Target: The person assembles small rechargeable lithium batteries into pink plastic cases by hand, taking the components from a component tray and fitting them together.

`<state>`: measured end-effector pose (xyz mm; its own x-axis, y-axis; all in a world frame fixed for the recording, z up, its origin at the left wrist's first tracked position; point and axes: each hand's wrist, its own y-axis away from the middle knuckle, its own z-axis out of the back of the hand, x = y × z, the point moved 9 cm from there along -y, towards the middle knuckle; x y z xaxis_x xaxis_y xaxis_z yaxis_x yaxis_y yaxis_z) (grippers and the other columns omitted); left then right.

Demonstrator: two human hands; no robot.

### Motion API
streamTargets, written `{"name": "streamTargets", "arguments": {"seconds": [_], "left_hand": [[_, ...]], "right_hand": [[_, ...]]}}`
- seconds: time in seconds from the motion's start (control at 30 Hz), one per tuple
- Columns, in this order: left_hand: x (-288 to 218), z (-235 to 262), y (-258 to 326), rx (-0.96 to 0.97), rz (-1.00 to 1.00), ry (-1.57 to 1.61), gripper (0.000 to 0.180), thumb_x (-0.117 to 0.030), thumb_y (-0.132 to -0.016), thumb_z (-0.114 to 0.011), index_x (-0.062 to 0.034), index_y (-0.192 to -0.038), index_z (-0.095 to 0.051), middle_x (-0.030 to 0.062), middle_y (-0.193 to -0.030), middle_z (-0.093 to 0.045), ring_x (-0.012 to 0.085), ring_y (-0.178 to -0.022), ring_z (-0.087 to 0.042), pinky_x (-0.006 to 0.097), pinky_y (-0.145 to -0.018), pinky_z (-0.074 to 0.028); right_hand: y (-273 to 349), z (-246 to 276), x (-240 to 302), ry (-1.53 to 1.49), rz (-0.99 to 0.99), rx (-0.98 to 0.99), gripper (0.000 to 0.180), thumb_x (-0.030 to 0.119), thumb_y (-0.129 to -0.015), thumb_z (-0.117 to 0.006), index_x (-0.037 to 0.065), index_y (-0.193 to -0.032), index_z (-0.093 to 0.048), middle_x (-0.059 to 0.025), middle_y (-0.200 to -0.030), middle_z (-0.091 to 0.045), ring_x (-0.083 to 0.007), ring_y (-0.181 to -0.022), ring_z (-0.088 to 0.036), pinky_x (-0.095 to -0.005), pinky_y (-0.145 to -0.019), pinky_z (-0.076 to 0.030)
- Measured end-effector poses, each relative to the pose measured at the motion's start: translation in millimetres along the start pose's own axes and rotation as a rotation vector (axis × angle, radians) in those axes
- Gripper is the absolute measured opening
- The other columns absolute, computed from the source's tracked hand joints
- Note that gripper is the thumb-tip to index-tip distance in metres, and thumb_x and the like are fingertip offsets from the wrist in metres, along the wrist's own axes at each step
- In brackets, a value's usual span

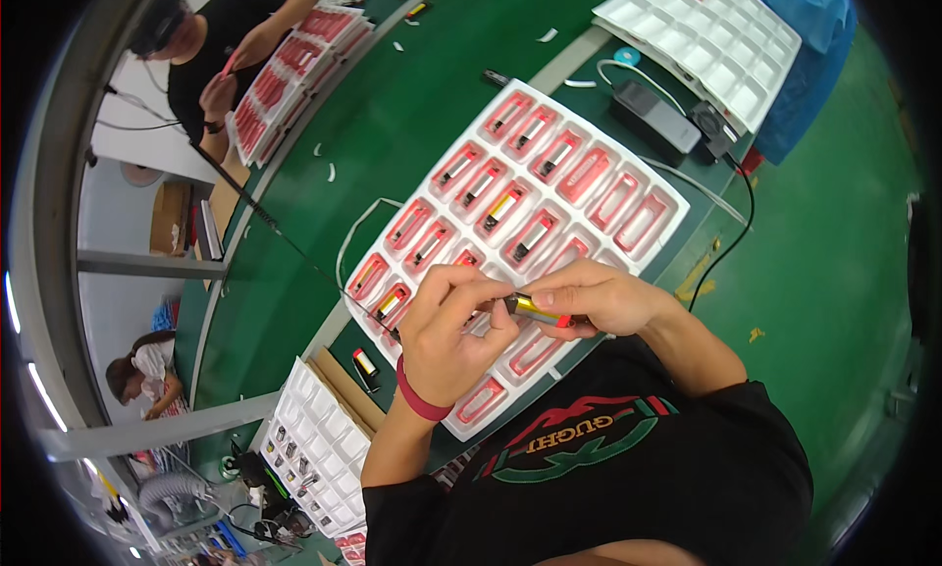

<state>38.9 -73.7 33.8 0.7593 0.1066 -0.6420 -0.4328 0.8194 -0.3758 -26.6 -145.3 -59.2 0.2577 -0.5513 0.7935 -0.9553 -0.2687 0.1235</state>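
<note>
Over the near part of a white compartment tray [679, 211], both hands meet on a small cylinder [540, 313] with a yellow and silver wrap, a black end and red at the other end. My right hand [606, 299] grips it by the red end, thumb on top. My left hand [446, 331], with a red wristband, pinches at the black end; its fingertips partly hide that end. Below them, the tray's compartments hold red oblong casings [643, 221], several with a similar cylinder [503, 207] inside. My hands cover some compartments.
A loose cylinder [364, 362] lies left of the tray on the green table [368, 188]. A white tray [334, 468] stands lower left, another [706, 41] upper right. Beside it are a black power adapter [655, 122] and cables. Across the table, a person [231, 51] handles red pieces.
</note>
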Motion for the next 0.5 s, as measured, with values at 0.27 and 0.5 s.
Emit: {"name": "streamTargets", "arguments": {"seconds": [0.27,0.5], "left_hand": [[52,-47,-69,0.170,0.199,0.148,0.018,-0.001,-0.077,-0.066,0.0009,-0.096,-0.067,0.0094,-0.088,-0.067,0.0149,-0.073,-0.066,0.028,-0.066,-0.053],[75,-136,-129,0.326,-0.022,-0.267,0.028,-0.021,-0.079,-0.067,0.0007,-0.097,-0.067,0.0167,-0.092,-0.067,0.0269,-0.077,-0.064,0.036,-0.072,-0.051]], "right_hand": [[58,53,7,-0.149,0.146,-0.369,0.022,0.015,-0.096,-0.050,-0.002,-0.106,-0.060,-0.0083,-0.070,-0.060,-0.0063,-0.049,-0.048,-0.0191,-0.044,-0.037],[115,88,31,0.166,0.357,-0.674,0.048,0.003,-0.086,-0.051,-0.003,-0.133,-0.043,-0.0088,-0.091,-0.065,-0.0065,-0.064,-0.050,-0.0223,-0.057,-0.043]]}}
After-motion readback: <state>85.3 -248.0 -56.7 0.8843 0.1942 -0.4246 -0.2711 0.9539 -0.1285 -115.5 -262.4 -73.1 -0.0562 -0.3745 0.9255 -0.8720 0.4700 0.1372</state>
